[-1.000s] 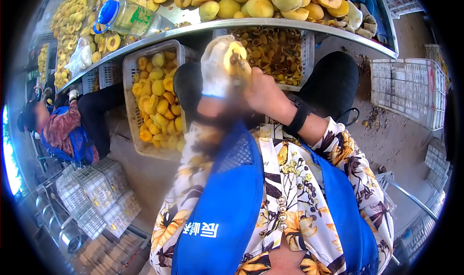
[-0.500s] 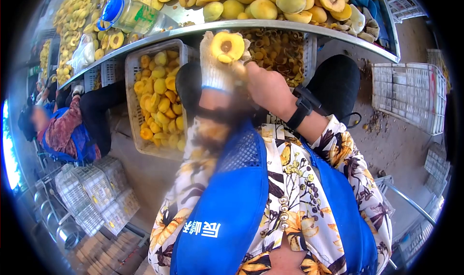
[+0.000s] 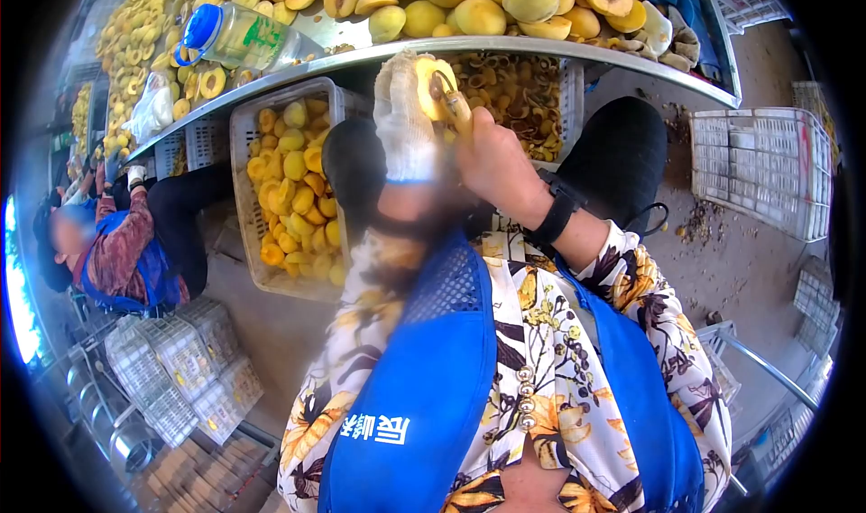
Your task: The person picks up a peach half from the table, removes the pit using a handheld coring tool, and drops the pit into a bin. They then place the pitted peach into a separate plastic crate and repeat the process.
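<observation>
My left hand [image 3: 400,120], in a knitted white glove, grips a yellow peach half [image 3: 427,89] with its cut face turned to the right. Bare and closed, my right hand [image 3: 499,165] holds a pitting tool [image 3: 460,114] by its short wooden handle. The tool's thin curved metal end is at the brown centre of the peach half. Both hands are just below the metal table's edge [image 3: 356,59], above a crate [image 3: 572,98] of brown and yellow peach scraps. Left of my knees stands a pale crate [image 3: 238,166] of yellow peach halves [image 3: 293,166].
Yellow peaches [image 3: 478,15], whole and halved, are heaped on the table. A blue-capped bottle [image 3: 242,36] and a white plastic bag [image 3: 152,107] lie among them. Another person [image 3: 126,251] sits at left. White crates [image 3: 758,166] stand at right; stacked crates [image 3: 185,364] at lower left.
The peach half has turned from facing up to facing right. My right hand has tilted, and the tool's curved end now shows at the fruit's centre.
</observation>
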{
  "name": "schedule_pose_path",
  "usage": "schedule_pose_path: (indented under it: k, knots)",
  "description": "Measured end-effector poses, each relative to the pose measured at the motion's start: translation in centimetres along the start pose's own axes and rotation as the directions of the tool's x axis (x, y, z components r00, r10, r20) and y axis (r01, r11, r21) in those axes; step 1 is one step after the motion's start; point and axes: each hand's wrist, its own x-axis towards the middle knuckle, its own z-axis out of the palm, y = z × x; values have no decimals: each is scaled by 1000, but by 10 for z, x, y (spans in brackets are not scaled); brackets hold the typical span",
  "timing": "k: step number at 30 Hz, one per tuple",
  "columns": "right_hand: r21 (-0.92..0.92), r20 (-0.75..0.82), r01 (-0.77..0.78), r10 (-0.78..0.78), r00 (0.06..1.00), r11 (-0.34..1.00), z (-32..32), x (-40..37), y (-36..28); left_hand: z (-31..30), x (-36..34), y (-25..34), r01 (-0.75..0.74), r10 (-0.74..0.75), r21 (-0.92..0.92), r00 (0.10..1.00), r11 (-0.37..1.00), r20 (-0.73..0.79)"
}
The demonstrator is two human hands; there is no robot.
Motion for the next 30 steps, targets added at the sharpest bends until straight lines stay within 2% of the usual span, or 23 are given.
schedule_pose_path:
  k: [4, 6, 8, 11, 12, 13, 15, 16, 19, 20, 23, 26, 28, 30]
  knots:
    - [13, 7, -27, 27, 1000, 1000, 6, -5, 0, 9, -18, 1, -227, 210, 226, 973, 947, 96]
    - [-36, 67, 27, -24, 997, 999, 7, -2, 9, 4, -15, 2, -186, 161, 247, 980, 951, 118]
    - [-81, 118, 46, -36, 992, 996, 2, 1, 10, -20, 11, -10, 75, -71, -36, 992, 997, 104]
    - [-133, 156, 30, -9, 988, 991, -7, 1, 5, -22, 9, 0, 160, -171, 63, 933, 985, 318]
    - [-143, 158, 38, -15, 987, 989, -6, 1, 6, -20, 9, 1, 219, -218, 24, 947, 975, 237]
    - [-154, 158, 46, -21, 987, 987, -5, 2, 8, -17, 7, 4, 248, -236, -27, 946, 968, 220]
    - [-122, 54, 63, -56, 997, 991, 5, -2, 10, -9, -2, 10, 302, -275, -136, 944, 944, 183]
    - [-108, 6, 75, -75, 997, 991, 9, -3, 9, -13, 1, 6, 300, -259, -144, 934, 943, 248]
    - [-68, -29, 44, -46, 999, 997, 5, -2, 0, 0, -2, 6, 199, -179, -222, 978, 954, 109]
    - [-74, -44, 46, -49, 998, 996, 6, -1, 1, 0, -2, 4, 175, -169, -158, 984, 972, 48]
    - [-72, -70, 34, -39, 997, 997, 9, -2, 4, 3, -4, 4, 155, -150, -160, 988, 975, 43]
    - [-26, -61, 3, -5, 998, 1000, 9, -5, 1, 8, -13, 5, -23, 24, -12, 998, 1000, 56]
    - [-3, -56, 2, -2, 998, 1000, 10, -6, 3, 4, -15, 7, -117, 99, 104, 981, 988, 165]
    - [-13, -4, -46, 46, 999, 999, 9, -7, 1, -7, -7, 1, -107, 80, 109, 971, 988, 226]
